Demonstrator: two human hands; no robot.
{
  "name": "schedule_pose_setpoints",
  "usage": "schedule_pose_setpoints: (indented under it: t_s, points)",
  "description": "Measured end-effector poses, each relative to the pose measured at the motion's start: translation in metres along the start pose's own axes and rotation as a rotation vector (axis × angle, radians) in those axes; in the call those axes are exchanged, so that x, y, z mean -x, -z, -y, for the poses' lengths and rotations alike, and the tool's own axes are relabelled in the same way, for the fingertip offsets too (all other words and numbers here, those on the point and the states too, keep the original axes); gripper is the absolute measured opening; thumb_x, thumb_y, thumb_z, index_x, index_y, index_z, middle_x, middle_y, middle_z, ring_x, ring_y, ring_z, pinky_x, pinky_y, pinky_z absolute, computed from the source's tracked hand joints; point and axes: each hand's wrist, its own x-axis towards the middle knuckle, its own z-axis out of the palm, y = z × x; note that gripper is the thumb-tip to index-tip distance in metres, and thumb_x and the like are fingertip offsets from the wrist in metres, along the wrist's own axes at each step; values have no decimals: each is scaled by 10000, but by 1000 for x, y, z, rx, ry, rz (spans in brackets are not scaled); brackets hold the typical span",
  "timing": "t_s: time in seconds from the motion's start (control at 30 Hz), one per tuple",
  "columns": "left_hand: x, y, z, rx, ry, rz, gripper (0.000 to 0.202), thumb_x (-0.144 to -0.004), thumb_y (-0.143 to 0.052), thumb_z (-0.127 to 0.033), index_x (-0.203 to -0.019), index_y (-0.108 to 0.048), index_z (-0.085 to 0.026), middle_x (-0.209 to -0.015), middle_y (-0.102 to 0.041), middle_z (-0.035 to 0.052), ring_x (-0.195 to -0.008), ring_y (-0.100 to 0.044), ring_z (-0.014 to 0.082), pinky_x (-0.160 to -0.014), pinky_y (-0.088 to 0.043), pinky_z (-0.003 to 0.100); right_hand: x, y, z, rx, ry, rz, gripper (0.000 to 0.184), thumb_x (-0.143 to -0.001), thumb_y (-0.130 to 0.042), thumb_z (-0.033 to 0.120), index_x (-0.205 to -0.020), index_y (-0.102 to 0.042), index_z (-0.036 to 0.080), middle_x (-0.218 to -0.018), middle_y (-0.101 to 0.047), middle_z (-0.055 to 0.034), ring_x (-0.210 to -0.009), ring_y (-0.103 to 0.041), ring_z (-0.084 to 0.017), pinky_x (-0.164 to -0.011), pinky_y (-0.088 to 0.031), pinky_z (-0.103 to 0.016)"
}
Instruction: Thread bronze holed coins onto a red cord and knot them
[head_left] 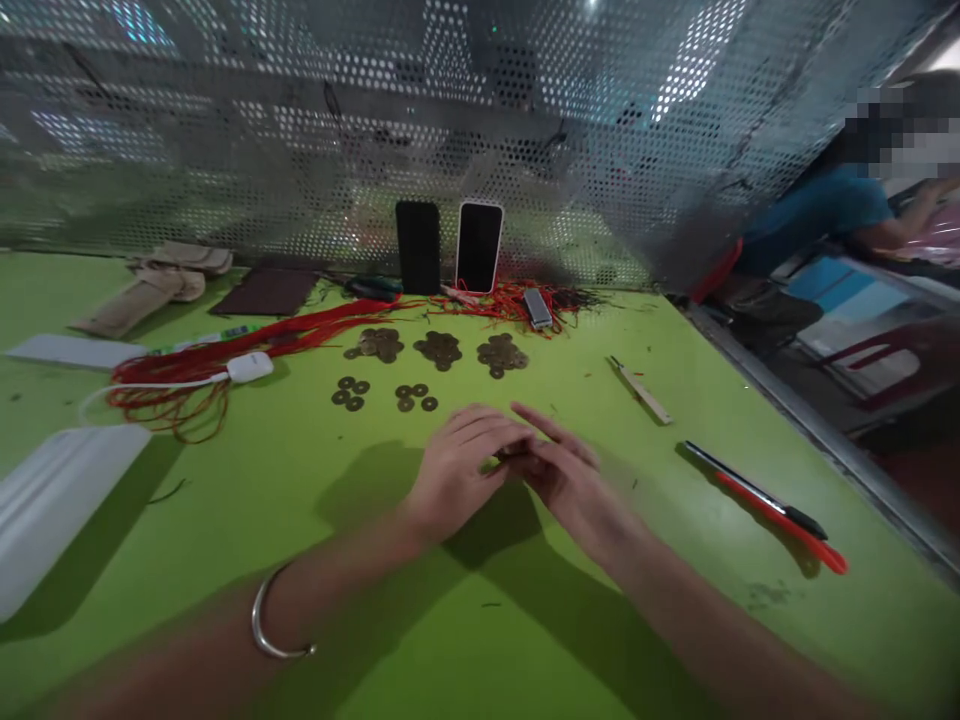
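Note:
My left hand [461, 462] and my right hand [561, 470] meet over the middle of the green table [300, 520], fingertips touching each other. The fingers are bent together around something small that I cannot make out. Just beyond the hands lie two small groups of holed brass coins [351, 392] [416, 397], and farther back three heaps of the same coins [439, 349]. A bundle of red cord [247, 350] stretches across the left of the table. A silver bangle [274, 625] circles my left wrist.
Two phones [478, 246] lean upright against the perforated metal screen [300, 130] at the back. A red-handled cutter [772, 505] and a small wooden-handled tool [641, 390] lie at the right. White trays [52, 500] sit at the left edge. A person in blue [817, 210] sits beyond the table's right edge.

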Motion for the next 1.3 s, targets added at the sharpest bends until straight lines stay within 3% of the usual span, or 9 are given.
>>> schedule_pose_setpoints:
  t_s: [0.07, 0.17, 0.33, 0.53, 0.73, 1.0, 1.3]
  points:
    - [-2, 1, -2, 74, -3, -49, 244, -781, -680, -232, -1023, -646, -240, -960, -720, 11, -926, -650, 163, -892, -509, 365, 0, -1, 3, -160, -72, 34, 208, -835, -518, 248, -966, -679, 267, -866, -676, -26, -754, -645, -136, -862, -526, -321]
    - [-3, 2, -2, 139, 21, -104, 276, -734, -726, -233, -1001, -656, -234, -930, -725, 11, -897, -653, 154, -853, -527, 333, 0, -3, 5, -271, -182, 41, 212, -857, -493, 271, -781, -686, 227, -749, -659, -35, -707, -648, -129, -807, -547, -289]
    - [-2, 1, 2, 140, -3, -117, 283, -703, -750, -231, -972, -665, -220, -893, -729, 8, -877, -643, 147, -796, -544, 296, 1, -2, 5, -281, -189, 138, 182, -886, -512, 253, -929, -683, 205, -822, -678, -33, -782, -655, -115, -845, -529, -267]
    - [-4, 2, 3, 119, 6, -93, 286, -693, -760, -271, -953, -660, -207, -866, -723, 16, -876, -615, 177, -790, -508, 340, 4, -1, 5, -258, -106, 244, 205, -913, -508, 265, -1004, -681, 201, -985, -686, -47, -905, -635, -110, -855, -505, -220]
    - [-4, 0, 1, 113, 18, -75, 257, -740, -710, -195, -981, -621, -194, -951, -712, 28, -909, -636, 168, -821, -477, 349, 8, -2, 10, -152, -43, 167, 225, -877, -577, 224, -1076, -672, 267, -986, -694, -20, -921, -637, -125, -847, -525, -264]
    - [-2, 0, -1, 79, -20, -66, 307, -725, -727, -230, -1004, -603, -199, -990, -698, 39, -936, -635, 174, -808, -460, 335, 11, -5, 23, 85, 37, 94, 289, -824, -650, 248, -1106, -664, 307, -935, -710, -1, -847, -649, -111, -808, -550, -256]
    - [0, -2, -3, 118, -54, -50, 375, -733, -663, -153, -1097, -582, -197, -987, -676, 45, -903, -618, 166, -775, -487, 328, 10, 4, 34, 291, 161, 45, 232, -809, -661, 273, -1037, -696, 301, -855, -721, 15, -745, -656, -71, -764, -565, -205]
